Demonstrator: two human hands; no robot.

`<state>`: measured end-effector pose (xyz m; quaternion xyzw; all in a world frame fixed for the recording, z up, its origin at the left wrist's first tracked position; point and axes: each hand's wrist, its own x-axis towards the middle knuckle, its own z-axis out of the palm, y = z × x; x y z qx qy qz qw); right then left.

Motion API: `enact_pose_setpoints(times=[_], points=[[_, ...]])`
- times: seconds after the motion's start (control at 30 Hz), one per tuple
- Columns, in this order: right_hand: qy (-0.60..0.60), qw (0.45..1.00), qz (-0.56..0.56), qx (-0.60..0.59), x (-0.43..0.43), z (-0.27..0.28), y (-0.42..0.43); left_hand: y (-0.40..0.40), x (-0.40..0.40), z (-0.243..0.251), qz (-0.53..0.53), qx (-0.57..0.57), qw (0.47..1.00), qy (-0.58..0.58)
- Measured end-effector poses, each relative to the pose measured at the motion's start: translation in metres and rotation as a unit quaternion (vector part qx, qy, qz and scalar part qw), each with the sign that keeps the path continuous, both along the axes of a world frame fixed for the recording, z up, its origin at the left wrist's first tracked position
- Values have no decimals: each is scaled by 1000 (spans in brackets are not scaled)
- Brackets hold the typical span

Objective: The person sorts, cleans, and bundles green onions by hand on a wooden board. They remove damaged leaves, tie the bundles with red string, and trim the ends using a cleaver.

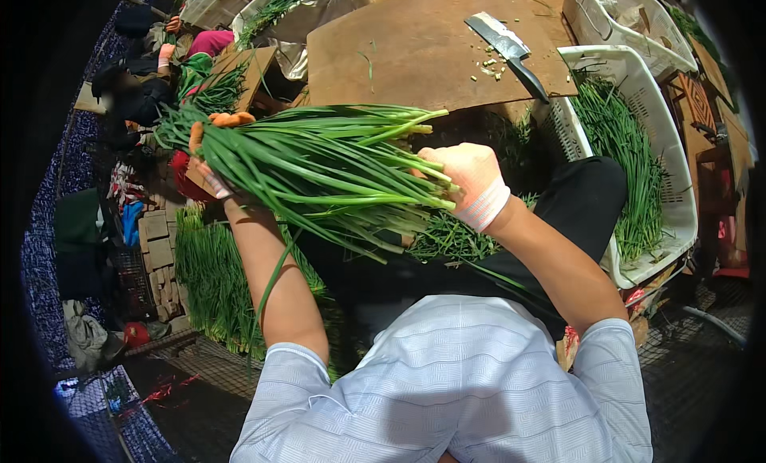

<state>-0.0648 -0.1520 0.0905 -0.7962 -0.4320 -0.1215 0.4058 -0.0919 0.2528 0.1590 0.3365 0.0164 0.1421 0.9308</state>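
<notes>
My left hand [212, 142], in an orange-and-white glove, grips a large bunch of long green garlic chives [317, 169] near its leafy end. The pale stem ends fan out to the right. My right hand [464, 172], in a glove of the same kind, is at those stem ends with its fingers curled; whether it pinches a stem cannot be told. Beyond the bunch, a cleaver [505, 50] with a black handle lies on a brown wooden board [389, 56], with small cut stem pieces beside its blade. Loose greens [455, 241] lie below my right hand.
A white plastic crate [682, 193] of chives stands at the right, another white crate [652, 26] behind it. Stacked chives [215, 277] lie at the left, beside bricks [157, 241]. A person [143, 92] sits at the upper left near a small board with greens.
</notes>
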Motion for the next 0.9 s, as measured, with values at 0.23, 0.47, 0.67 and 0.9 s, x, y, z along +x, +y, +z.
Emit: enact_pose_setpoints(times=[0.23,0.47,0.67,0.9], points=[[49,987,-140,-66,24,-2,-35,38,-18,-5,-5,-33,999,-13],[303,858,25,-414,-4,-34,-70,27,-21,2,3,1,997,-79],[560,818,37,125,-32,8,7,29,-28,9,60,4,998,3],[693,663,65,276,-32,16,43,9,-21,10,97,17,995,-13]])
